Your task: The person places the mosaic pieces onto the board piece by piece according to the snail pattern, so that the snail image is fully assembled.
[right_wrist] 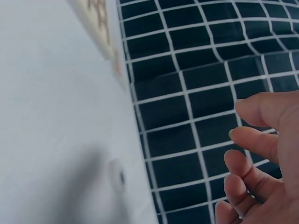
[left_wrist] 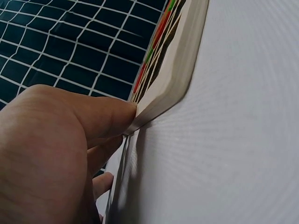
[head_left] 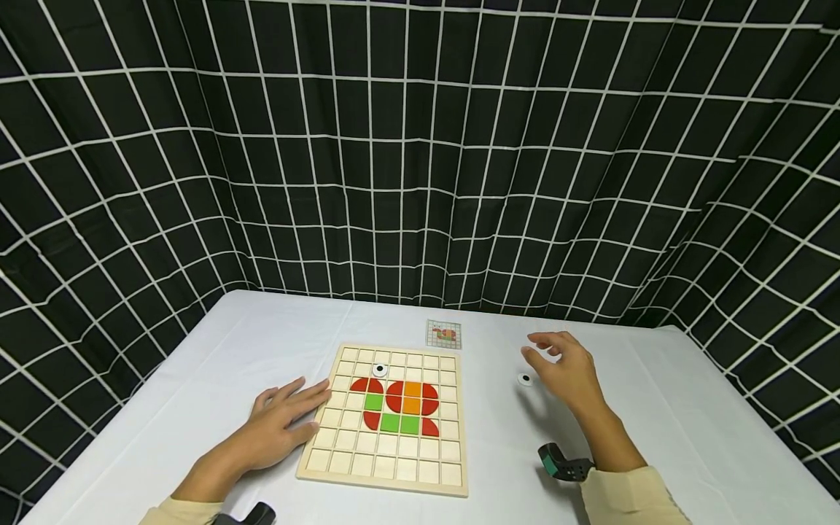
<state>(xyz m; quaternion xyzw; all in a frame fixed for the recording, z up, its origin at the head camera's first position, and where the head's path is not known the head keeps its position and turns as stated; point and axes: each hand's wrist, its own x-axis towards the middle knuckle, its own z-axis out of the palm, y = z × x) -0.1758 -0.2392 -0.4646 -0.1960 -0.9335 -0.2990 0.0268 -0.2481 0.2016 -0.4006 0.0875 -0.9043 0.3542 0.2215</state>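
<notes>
A wooden grid board (head_left: 395,467) lies on the table, bearing red, green and orange tiles and a white disc with a black dot (head_left: 380,370). My left hand (head_left: 275,432) rests against the board's left edge, fingers extended; in the left wrist view its thumb (left_wrist: 110,112) touches the corner of the board (left_wrist: 184,60). Raised over the table right of the board, my right hand (head_left: 569,370) holds nothing, its fingers loosely bent with thumb and forefinger apart. A second white disc with a black dot (head_left: 524,379) lies near that thumb, blurred in the right wrist view.
Behind the board lies a small card (head_left: 444,335) printed with a similar coloured grid pattern. A white cloth (head_left: 275,321) covers the table. Black curtains with white grid lines (head_left: 420,160) stand along the back and sides. Each wrist wears a dark strapped device (head_left: 563,464).
</notes>
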